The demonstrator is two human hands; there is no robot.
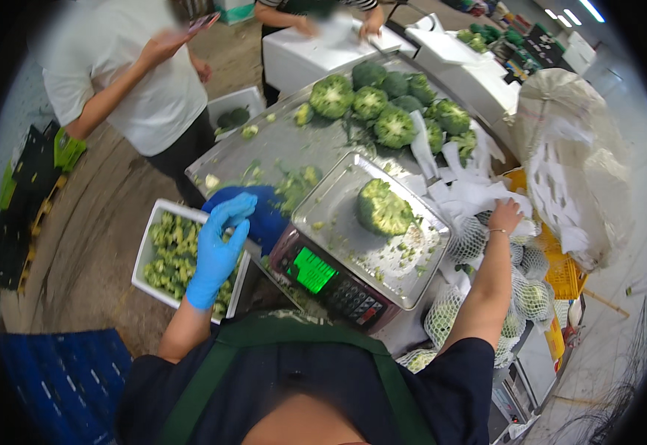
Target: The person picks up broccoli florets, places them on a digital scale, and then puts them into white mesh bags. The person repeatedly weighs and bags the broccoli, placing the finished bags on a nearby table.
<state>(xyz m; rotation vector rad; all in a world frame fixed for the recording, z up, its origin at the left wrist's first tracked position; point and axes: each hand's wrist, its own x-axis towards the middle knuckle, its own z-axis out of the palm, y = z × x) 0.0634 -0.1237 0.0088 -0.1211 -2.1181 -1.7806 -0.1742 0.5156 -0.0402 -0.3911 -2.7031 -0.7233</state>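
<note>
A broccoli head lies stem side up on the steel tray of a digital scale, among loose green crumbs. My left hand, in a blue glove, is raised above a white foam box of broccoli florets; its fingers are curled apart and hold nothing. My bare right hand reaches to the right, onto a heap of white foam netting sleeves; whether its fingers pinch a sleeve cannot be told. Just below that hand are broccoli heads in white netting.
Several broccoli heads are piled at the far side of the metal table. A person with a phone stands at left; another person's hands are over a white foam box. A yellow crate and large plastic sack are at right.
</note>
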